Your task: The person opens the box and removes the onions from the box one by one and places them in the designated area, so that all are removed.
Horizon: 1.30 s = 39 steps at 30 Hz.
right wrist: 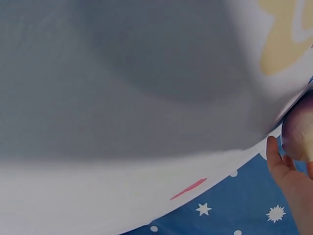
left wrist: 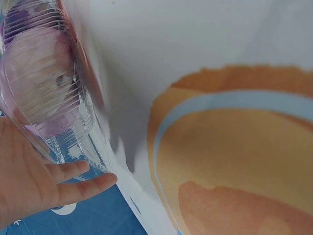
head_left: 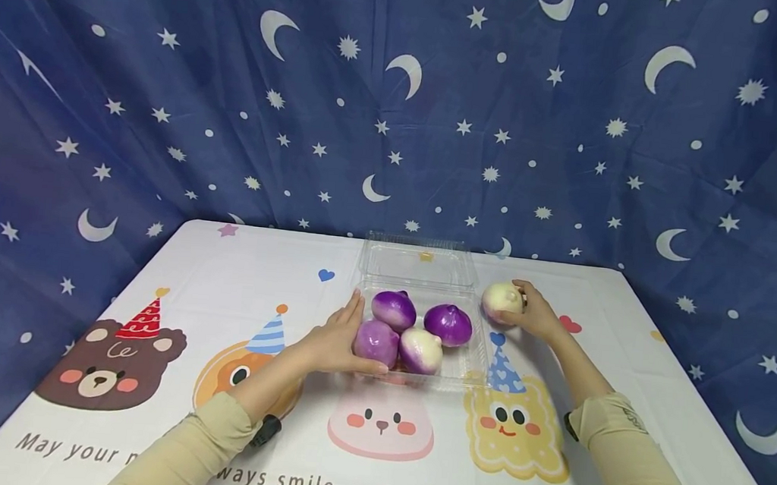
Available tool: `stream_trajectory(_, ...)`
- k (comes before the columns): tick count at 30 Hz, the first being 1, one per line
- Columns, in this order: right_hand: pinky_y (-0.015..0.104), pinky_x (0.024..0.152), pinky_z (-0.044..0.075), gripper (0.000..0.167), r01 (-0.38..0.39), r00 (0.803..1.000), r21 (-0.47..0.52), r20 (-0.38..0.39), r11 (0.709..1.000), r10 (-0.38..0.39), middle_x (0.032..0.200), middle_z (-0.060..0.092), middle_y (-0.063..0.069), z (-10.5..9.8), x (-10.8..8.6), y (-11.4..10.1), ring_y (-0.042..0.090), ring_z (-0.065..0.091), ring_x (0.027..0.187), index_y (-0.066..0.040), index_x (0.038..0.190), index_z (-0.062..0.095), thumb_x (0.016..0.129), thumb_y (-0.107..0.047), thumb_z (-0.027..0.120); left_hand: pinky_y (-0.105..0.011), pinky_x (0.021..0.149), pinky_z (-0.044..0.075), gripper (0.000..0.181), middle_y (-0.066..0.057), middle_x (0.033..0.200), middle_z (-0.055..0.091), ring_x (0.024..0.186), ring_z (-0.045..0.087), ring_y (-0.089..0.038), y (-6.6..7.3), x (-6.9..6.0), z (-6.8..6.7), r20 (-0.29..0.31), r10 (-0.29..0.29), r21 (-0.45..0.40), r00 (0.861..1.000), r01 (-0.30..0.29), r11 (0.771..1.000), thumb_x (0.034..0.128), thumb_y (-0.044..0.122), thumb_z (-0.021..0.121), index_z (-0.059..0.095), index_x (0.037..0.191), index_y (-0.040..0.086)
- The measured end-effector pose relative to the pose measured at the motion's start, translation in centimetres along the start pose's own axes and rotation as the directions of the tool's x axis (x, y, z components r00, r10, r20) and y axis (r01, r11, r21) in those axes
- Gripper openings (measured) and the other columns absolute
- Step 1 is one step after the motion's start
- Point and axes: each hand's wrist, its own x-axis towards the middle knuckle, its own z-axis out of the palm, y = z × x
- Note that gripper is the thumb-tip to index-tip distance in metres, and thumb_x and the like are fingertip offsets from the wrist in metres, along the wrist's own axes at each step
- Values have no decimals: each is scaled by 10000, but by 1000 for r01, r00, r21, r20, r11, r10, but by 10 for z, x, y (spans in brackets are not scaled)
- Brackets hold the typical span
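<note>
A clear plastic clamshell box (head_left: pixel 476 364) stands with its lid (head_left: pixel 417 264) tipped back behind it. Inside are several glossy onions: a deep purple one (head_left: pixel 393 309), another purple one (head_left: pixel 448 325), a lighter purple one (head_left: pixel 377 342) and a white-and-purple one (head_left: pixel 421 350). My left hand (head_left: pixel 342 343) rests against the box's left side, fingers spread and straight, thumb along the front edge; the left wrist view shows this hand (left wrist: pixel 29 171) beside the ribbed wall. To the right of the box, my right hand (head_left: pixel 532 311) grips a pale onion (head_left: pixel 502 302) with a purple underside.
A white tablecloth (head_left: pixel 277 264) with printed cartoon figures and lettering covers the table. Behind its far edge hangs a dark blue curtain (head_left: pixel 341 147) with moons and stars.
</note>
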Motion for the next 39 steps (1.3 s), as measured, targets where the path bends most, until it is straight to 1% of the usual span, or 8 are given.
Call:
stream_trajectory(6, 615, 1005, 353, 687, -7, 999, -29, -43, 1000, 5, 1371, 349, 379, -3, -2, -2, 544, 381, 1222, 89, 1387, 305, 883, -247, 630, -687, 995, 323, 1268, -116, 1590, -112, 1423, 153, -441, 0, 0, 0, 3, 1, 6, 1000, -1, 1000, 681, 691, 674, -15, 1507, 20)
stream_trajectory(11, 614, 1008, 347, 620, 22, 995, -59, -100, 998, -27, 1367, 382, 365, -5, -4, -4, 538, 383, 1226, 87, 1365, 358, 906, -250, 606, -682, 989, 335, 1270, -120, 1590, -107, 1420, 162, -445, 1, 0, 0, 0, 1, 8, 1000, -1, 1000, 679, 688, 678, -18, 1508, 23)
stream_trajectory(15, 598, 1004, 362, 544, 52, 982, -66, -175, 996, -63, 1336, 428, 353, -6, -7, -7, 519, 418, 1208, 91, 1327, 413, 910, -201, 606, -686, 992, 328, 1274, -114, 1590, -112, 1422, 159, -440, 1, 1, 0, 0, 4, 9, 1000, -4, 1000, 676, 693, 677, -21, 1508, 26)
stream_trajectory(18, 585, 992, 388, 508, 78, 969, -38, -232, 996, -85, 1313, 453, 347, -7, -9, -12, 502, 445, 1192, 98, 1306, 437, 907, -164, 613, -685, 994, 327, 1279, -112, 1589, -116, 1426, 154, -433, 1, 2, 1, -3, 4, 12, 1000, -4, 1000, 672, 700, 675, -17, 1508, 23)
stream_trajectory(22, 569, 956, 434, 495, 117, 955, 6, -276, 993, -111, 1278, 476, 352, -6, -11, -20, 495, 479, 1154, 116, 1287, 446, 892, -122, 628, -687, 995, 323, 1274, -114, 1587, -118, 1427, 148, -432, 1, 1, 0, -3, 2, 8, 1000, -2, 1000, 675, 696, 676, -10, 1507, 16)
stream_trajectory(31, 550, 907, 475, 470, 176, 944, 40, -291, 984, -157, 1253, 520, 319, -1, -18, -32, 479, 532, 1106, 114, 1261, 474, 870, -81, 648, -686, 983, 336, 1265, -120, 1587, -116, 1424, 147, -442, 0, -2, 0, 5, 1, 18, 1000, -1, 1000, 683, 692, 673, -6, 1505, 11)
stream_trajectory(36, 543, 905, 484, 475, 185, 951, 61, -264, 981, -163, 1285, 516, 293, 2, -21, -44, 462, 532, 1124, 93, 1274, 472, 877, -99, 650, -674, 976, 356, 1260, -116, 1587, -121, 1426, 138, -441, -1, 0, 1, 0, 5, 25, 1000, -5, 1000, 689, 692, 667, -19, 1506, 20)
stream_trajectory(39, 539, 904, 489, 477, 171, 959, 81, -241, 982, -147, 1273, 518, 294, 4, -25, -50, 456, 535, 1133, 75, 1278, 473, 875, -103, 656, -672, 981, 353, 1264, -114, 1587, -122, 1426, 140, -438, -1, 0, 2, -2, 8, 19, 1000, -8, 1000, 686, 691, 671, -19, 1506, 21)
